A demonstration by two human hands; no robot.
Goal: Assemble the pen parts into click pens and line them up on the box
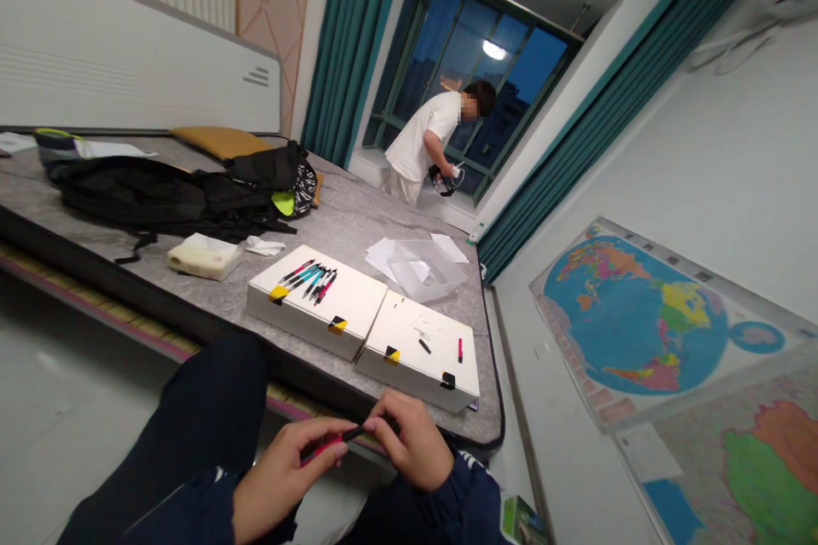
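- Left hand (pixel 290 461): gripped a red-and-black pen (pixel 353 433).
- Right hand (pixel 412 440): pinched the pen's black end.
- Assorted pens (pixel 313 278): lay grouped on a white box (pixel 359 298).

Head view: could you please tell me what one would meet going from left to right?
White rectangular tissue pack → slim multicoloured pens → bare right hand → short red tube → blue oval world map

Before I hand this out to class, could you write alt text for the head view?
A person's left hand and right hand hold a red and black pen in front of two white boxes, one topped with pens. Beyond, a black backpack and clear bin rest on a grey surface; another person stands by a window.
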